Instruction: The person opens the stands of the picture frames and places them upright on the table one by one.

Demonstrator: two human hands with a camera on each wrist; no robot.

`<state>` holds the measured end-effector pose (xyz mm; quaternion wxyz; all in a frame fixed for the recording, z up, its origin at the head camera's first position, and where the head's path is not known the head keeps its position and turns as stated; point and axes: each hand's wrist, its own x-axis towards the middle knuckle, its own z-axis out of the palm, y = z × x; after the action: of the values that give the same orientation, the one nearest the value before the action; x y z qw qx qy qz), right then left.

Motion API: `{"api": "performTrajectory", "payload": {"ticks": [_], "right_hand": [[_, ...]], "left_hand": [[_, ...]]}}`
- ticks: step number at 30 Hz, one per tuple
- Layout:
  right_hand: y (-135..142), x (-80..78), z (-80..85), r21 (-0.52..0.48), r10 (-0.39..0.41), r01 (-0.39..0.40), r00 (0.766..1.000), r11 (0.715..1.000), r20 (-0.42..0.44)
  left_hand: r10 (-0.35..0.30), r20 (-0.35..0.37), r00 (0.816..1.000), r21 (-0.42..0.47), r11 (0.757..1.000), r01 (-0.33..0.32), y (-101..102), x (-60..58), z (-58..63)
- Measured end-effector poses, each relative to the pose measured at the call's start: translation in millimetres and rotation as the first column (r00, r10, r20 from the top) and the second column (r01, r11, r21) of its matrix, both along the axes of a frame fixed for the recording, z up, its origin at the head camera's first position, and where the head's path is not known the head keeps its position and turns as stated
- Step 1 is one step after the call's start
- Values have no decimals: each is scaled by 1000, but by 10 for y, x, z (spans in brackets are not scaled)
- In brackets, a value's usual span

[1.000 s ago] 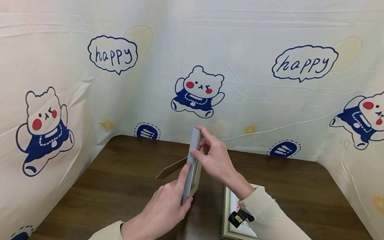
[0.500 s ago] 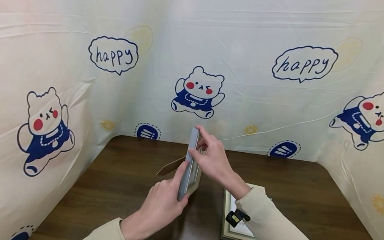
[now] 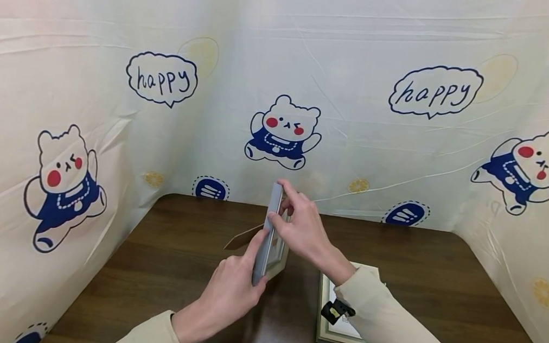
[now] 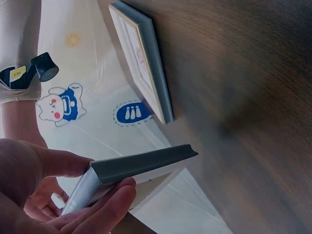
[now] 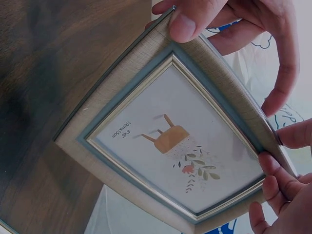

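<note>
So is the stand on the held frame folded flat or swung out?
Swung out: in the head view, the stand juts at an angle from the back of the held frame, not lying flat against it.

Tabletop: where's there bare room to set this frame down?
Bare table between the brown stand and left curtain; another patch between the lying frame and right curtain. Crowded: the middle, with left hand, right hand and held frame, and the lying frame, crossed by the right forearm.
</note>
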<state>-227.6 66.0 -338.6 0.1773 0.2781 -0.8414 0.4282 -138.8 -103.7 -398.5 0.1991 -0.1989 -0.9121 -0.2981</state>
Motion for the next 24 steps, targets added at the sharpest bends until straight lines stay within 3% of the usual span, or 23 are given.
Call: {"api": "performTrajectory", "payload": {"ticks": [8, 24], "right_hand": [[-16, 10, -6, 47, -25, 26, 1000, 999, -19], [-40, 3, -5, 87, 9, -4, 998, 996, -60]], "left_hand": [[-34, 61, 998, 60, 998, 31, -28, -27, -22], [24, 42, 999, 63, 998, -27, -60, -43, -58]]}}
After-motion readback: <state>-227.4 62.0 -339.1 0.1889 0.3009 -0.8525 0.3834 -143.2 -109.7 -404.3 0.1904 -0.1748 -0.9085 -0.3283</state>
